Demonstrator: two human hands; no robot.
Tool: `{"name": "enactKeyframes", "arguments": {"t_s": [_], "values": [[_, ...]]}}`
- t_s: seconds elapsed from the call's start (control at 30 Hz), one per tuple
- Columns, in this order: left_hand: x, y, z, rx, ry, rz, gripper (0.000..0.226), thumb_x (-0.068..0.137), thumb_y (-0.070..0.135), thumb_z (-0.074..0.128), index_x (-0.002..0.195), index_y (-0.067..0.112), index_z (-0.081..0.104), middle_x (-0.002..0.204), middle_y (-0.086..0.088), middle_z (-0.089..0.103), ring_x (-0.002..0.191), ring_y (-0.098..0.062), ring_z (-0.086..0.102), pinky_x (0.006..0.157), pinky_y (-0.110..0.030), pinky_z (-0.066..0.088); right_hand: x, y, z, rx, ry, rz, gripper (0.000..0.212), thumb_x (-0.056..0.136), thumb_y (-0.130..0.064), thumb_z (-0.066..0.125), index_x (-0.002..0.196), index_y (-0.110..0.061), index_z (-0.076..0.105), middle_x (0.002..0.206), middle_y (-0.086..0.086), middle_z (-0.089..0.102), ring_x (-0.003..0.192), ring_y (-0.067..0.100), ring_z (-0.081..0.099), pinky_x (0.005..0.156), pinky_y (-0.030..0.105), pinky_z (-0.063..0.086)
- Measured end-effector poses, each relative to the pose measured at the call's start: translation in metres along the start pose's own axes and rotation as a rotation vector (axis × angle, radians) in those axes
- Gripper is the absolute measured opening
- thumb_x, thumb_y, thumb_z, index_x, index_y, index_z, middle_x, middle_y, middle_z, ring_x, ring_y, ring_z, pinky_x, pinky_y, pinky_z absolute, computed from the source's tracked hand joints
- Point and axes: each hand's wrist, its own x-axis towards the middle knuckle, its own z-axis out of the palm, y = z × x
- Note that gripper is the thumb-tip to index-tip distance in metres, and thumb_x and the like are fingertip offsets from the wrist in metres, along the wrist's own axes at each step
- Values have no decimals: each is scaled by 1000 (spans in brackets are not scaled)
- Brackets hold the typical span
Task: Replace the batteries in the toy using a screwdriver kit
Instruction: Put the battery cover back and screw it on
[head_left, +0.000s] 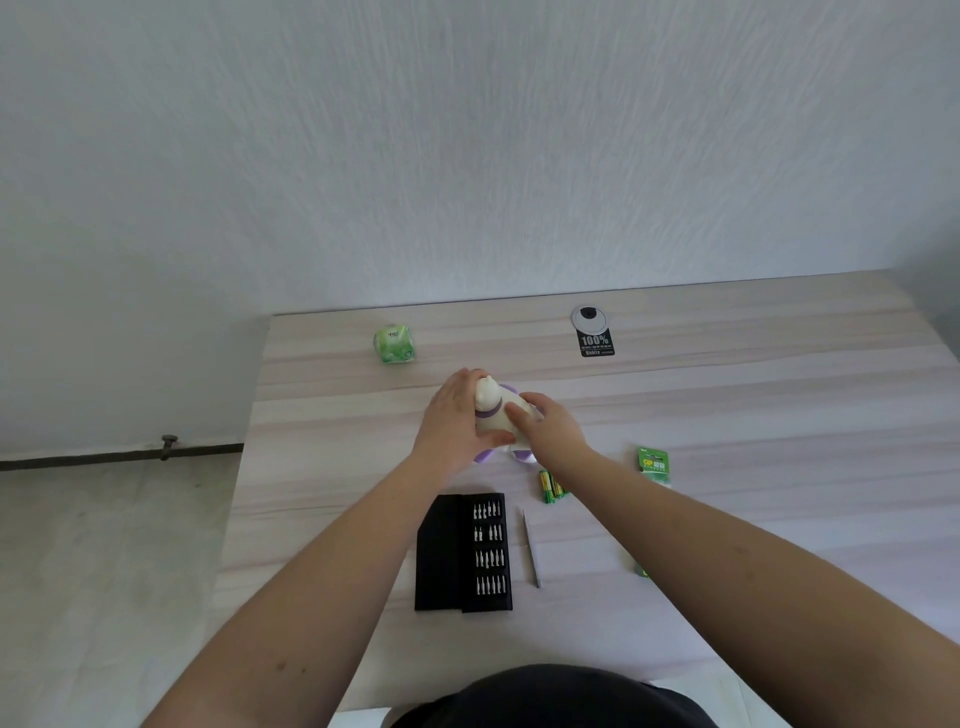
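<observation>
toy (491, 410): both grips clasp it | bit case (464, 552), screwdriver (532, 550), batteries (551, 487) near, nothing blocking

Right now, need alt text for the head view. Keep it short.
Both hands, left hand and right hand, hold a white and purple toy on a pale wood table. Nearer the person lie an open black screwdriver kit, a slim metal tool, loose green batteries and a green battery pack.
</observation>
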Motion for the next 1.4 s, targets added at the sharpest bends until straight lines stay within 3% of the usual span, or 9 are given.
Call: {"name": "enactKeyframes", "arguments": {"t_s": [0.17,0.3,0.43,0.63,0.77,0.87,1.0,1.13,1.4], "values": [[-2,-2,-2,19,-20,18,82,57,35,91,125,13,48,123,-2,52,116,-21,49,99,-36,41,-1,8,-6,6,-86,-13,46,92,-34,61,134,-21,49,107,9,67,71,24,67,69,33,56],[-1,-4,-3,38,-32,23,85,56,39,91,125,13,48,123,-1,51,116,-20,49,98,-35,42,-4,8,-8,-29,-126,-33,52,95,-25,58,143,-20,39,109,5,60,75,12,60,66,16,46],[-1,-4,-3,43,-44,18,85,56,40,90,125,15,47,124,0,51,115,-19,50,99,-35,42,-3,5,-10,-25,-131,-30,49,93,-21,61,139,-18,43,118,14,62,79,18,62,59,13,45],[1,-7,-3,48,-69,22,89,55,39,90,128,14,46,129,-2,49,120,-21,47,102,-34,39,3,11,-7,-38,-90,-49,49,89,-25,65,135,-19,49,107,10,66,87,21,66,78,32,55],[0,-7,-3,29,-74,17,90,55,41,91,128,13,45,128,-3,49,119,-21,47,102,-35,39,-5,16,-3,-122,-40,-101,43,91,-31,61,132,-24,49,97,-4,65,63,3,64,61,15,43],[0,-5,-5,32,-70,28,90,55,42,91,127,13,46,125,-2,50,117,-20,48,100,-34,40,-6,18,-6,-125,-25,-101,51,87,-34,67,135,-26,48,98,-8,63,60,-4,62,63,12,42],[1,-3,-6,42,-62,21,92,52,47,91,126,14,47,123,-1,51,112,-18,50,97,-32,41,-13,20,-17,-173,-91,-112,60,84,-36,71,137,-26,43,108,-9,60,72,-4,62,66,12,41],[3,-3,-7,51,-93,28,91,54,38,92,128,12,45,126,-3,50,115,-21,49,97,-31,39,-13,36,-25,-227,-44,-169,54,88,-33,66,138,-26,45,113,-5,64,105,14,62,83,24,45],[4,-6,-10,57,-132,27,91,52,30,92,128,14,44,124,-2,49,112,-20,49,93,-32,42,-9,23,-21,-182,-23,-164,46,92,-38,60,135,-26,49,116,-4,60,103,16,59,87,27,45]]}}
